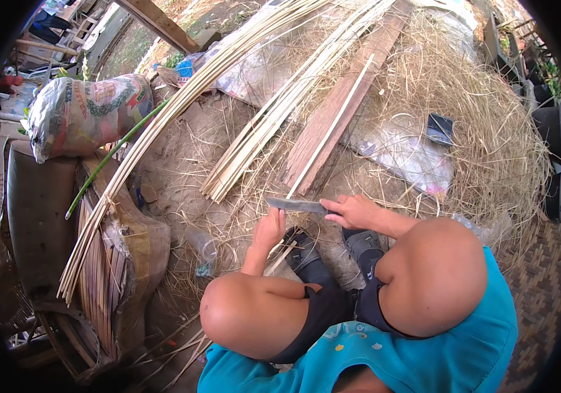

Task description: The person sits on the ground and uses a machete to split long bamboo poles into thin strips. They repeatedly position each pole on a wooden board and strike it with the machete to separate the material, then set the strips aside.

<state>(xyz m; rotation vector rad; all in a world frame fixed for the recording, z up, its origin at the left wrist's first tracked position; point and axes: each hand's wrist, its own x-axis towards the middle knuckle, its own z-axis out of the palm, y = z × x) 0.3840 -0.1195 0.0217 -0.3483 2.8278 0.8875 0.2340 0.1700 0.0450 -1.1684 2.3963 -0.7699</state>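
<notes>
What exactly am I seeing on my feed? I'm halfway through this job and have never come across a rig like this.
There is no machine here: you see a person's two bare hands. The one picture comes from a fisheye camera on the person's head, looking down, so straight edges bend near the rim and picture left is the person's left. The big rounded shapes below are bent knees.

The right hand grips a knife. The left hand, by the blade's far end, appears to pinch a thin pale strip that runs back along a brown board.

On the ground beside the board lies a bundle of pale strips; a heap of dry shavings spreads at right.
</notes>
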